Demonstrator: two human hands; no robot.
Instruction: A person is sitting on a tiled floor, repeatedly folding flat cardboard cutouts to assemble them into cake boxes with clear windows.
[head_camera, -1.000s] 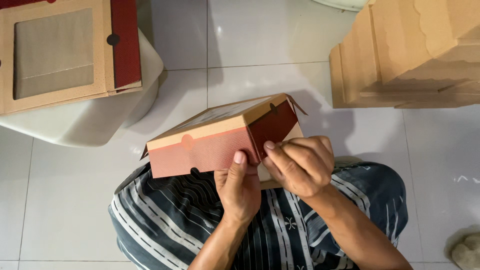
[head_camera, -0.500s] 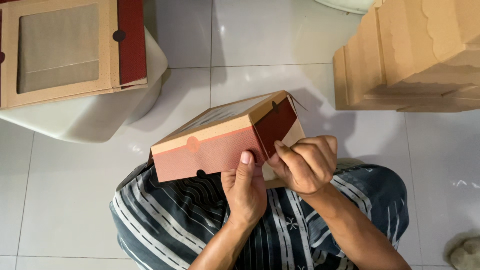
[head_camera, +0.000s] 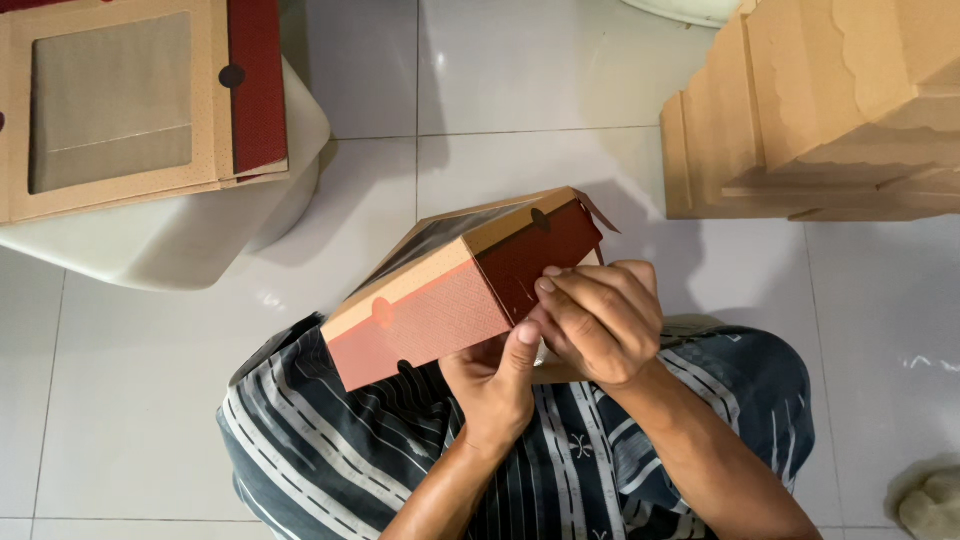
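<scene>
I hold a folded cardboard box over my lap; it is tan on top with a clear window and has red sides. My left hand supports it from below, thumb against the near corner. My right hand presses its fingers on the dark red end panel beside that corner. A small tan flap sticks out at the box's far right corner.
A finished windowed box lies on a white stool at upper left. A stack of flat tan cardboard blanks stands at upper right. White floor tiles lie all around, and striped cloth covers my legs.
The box has turned in my hands, its end panel now facing me more. My right hand's fingers have shifted along that panel; my left hand stays underneath.
</scene>
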